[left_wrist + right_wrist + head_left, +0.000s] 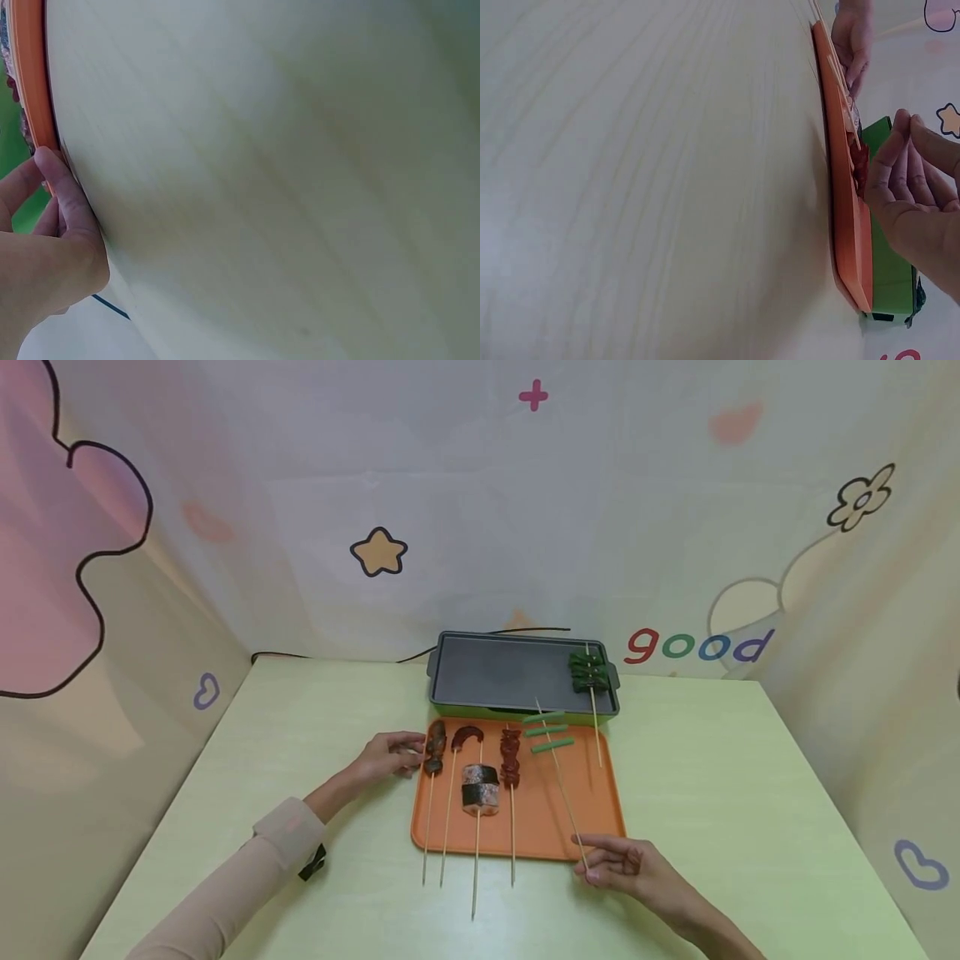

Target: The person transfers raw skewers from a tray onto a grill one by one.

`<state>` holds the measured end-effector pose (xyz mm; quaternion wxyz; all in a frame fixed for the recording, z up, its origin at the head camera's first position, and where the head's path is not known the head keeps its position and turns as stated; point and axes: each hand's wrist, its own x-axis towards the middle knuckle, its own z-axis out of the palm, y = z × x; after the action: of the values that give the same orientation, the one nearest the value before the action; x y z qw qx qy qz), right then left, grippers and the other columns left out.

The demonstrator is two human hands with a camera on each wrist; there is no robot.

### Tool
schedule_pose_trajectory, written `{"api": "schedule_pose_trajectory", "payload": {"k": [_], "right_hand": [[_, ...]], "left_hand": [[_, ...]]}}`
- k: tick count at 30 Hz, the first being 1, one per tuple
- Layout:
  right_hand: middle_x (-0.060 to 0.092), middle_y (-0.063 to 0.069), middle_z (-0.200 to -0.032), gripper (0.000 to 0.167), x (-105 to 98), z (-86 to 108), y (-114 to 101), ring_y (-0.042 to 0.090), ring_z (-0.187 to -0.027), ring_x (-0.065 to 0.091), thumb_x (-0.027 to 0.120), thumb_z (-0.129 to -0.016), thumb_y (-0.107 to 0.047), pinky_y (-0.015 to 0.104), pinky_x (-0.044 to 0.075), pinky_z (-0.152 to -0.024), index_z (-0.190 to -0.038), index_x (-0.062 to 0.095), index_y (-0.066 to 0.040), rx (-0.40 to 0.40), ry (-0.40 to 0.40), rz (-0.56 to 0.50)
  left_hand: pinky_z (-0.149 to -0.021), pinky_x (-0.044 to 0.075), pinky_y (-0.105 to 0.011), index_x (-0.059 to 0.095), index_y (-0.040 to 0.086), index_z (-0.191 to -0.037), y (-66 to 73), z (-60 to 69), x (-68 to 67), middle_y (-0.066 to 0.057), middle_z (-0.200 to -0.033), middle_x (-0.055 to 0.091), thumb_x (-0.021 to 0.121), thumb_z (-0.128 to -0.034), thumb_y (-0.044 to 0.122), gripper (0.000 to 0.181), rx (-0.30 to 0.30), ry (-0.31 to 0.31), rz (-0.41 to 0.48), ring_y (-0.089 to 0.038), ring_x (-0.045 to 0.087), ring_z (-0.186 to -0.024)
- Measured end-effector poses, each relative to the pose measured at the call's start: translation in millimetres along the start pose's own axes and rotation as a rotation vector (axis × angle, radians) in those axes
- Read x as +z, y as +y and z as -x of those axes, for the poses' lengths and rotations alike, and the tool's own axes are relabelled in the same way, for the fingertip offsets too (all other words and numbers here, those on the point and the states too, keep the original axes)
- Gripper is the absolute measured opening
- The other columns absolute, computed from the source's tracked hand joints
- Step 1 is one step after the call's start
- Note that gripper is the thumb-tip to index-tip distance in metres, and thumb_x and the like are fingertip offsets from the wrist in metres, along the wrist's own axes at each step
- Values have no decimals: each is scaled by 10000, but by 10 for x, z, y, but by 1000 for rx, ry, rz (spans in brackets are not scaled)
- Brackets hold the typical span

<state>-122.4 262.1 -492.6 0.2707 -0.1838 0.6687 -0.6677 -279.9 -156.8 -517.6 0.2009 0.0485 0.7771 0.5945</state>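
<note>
My right hand (618, 868) pinches the lower end of a thin skewer with several green bean pieces (551, 731) across its top, tilted over the right part of the orange tray (555, 818). In the right wrist view thumb and forefinger of that hand (915, 165) meet at the tips. My left hand (388, 755) grips the tray's left rim, thumb outside, as the left wrist view shows. On the tray lie a dark brown skewer (435, 747), a curled red skewer (467, 735), a black-and-white rolled skewer (480, 791) and a red meat skewer (510, 758).
Behind the tray stands a grill (495, 668) with a dark flat plate and green sides. A dark green leafy skewer (588, 672) lies on its right end, the stick jutting forward over the tray. A black cord (416, 655) runs along the table's back edge by the printed curtain.
</note>
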Motion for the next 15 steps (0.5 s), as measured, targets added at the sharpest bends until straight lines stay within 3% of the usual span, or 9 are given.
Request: {"api": "schedule_pose_trajectory", "payload": {"k": [15], "right_hand": [[732,17,-1108,556,103,-308,-65,93,-1037,724,625,-994,-21,217,590,-916,-1445,392,206,-187,210,148]], "left_hand": [[-668,583,-207,528,-85,-1428,-10,-37,0,-161,-1164,662,629,-990,13,460,-7,9,2,-59,653,-757]]}}
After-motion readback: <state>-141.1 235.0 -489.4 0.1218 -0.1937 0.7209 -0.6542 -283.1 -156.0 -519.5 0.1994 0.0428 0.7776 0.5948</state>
